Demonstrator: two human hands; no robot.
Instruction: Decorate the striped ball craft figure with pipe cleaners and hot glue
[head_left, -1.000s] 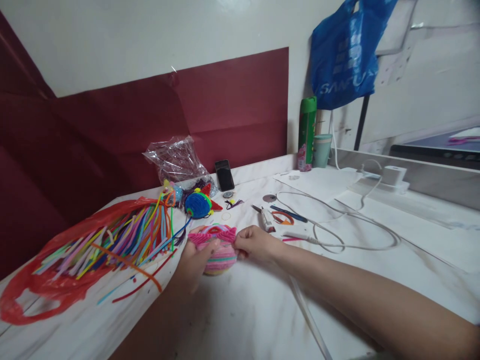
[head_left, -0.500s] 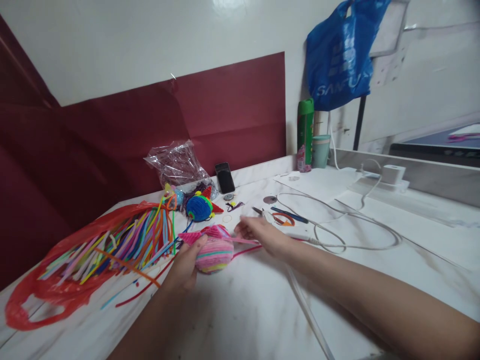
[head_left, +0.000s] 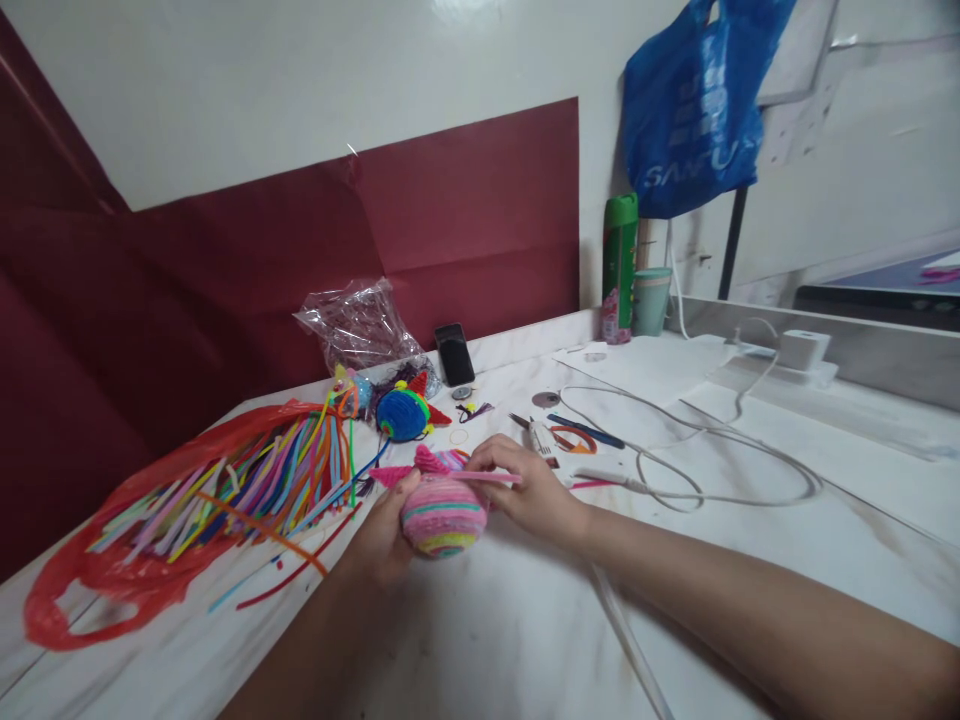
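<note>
My left hand (head_left: 390, 530) is wrapped round the left side of a ball (head_left: 444, 518) wound in pink, green and yellow pipe cleaners. Bright pink pointed pieces (head_left: 430, 461) stick up from its top and left. At the ball's upper right, the bent fingers of my right hand (head_left: 525, 485) pinch a light pink pipe cleaner (head_left: 487, 477) that runs across the top; the fingertips are partly hidden. Behind the ball sits a similar blue wound ball (head_left: 403, 414) with red points and a green band.
Many coloured pipe cleaners (head_left: 247, 480) lie on a red plastic bag (head_left: 56, 590) at left. A phone (head_left: 454, 354) leans at the back. To the right are a white glue gun (head_left: 541, 437), orange-handled scissors (head_left: 576, 438), a blue tool (head_left: 585, 430) and a looped white cable (head_left: 780, 490).
My right hand has moved in against the ball, its fingers closing on the light pink pipe cleaner. The ball has turned slightly in my left hand, showing more of its striped underside.
</note>
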